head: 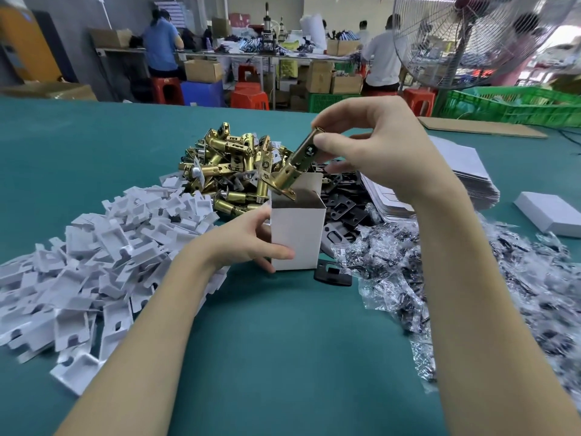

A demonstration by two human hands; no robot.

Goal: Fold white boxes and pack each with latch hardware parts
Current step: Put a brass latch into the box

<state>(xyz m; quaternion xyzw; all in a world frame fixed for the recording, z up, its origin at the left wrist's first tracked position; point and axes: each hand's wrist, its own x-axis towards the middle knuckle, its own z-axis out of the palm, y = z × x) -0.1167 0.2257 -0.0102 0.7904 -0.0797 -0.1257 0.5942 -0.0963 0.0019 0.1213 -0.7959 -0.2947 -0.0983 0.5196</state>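
White plastic inserts (94, 265) lie heaped over the left part of the teal bench (283, 357), spilling toward its near edge. Just behind them, toward the middle, sits a pile of brass latch bolts (232, 165), tangled together. The left hand (248, 240) grips the lower left corner of an upright white box (297, 234), thumb across its front face and fingers curled round the side; the box stands on the bench with its top flaps open. Above its mouth the right hand (374, 152) pinches a brass latch (297, 166) by its upper end between thumb and fingertips, the latch tilted with its lower faceplate end just inside the opening. A black strike plate (333, 273) lies flat beside the box's right foot, and more black plates (342, 202) are piled behind it. Further right, a stack of flat white box blanks (465, 171) rests partly hidden behind the right wrist. Clear bags of small dark parts (490, 278) sprawl over the right side, and one closed white box (550, 215) lies near the right edge.
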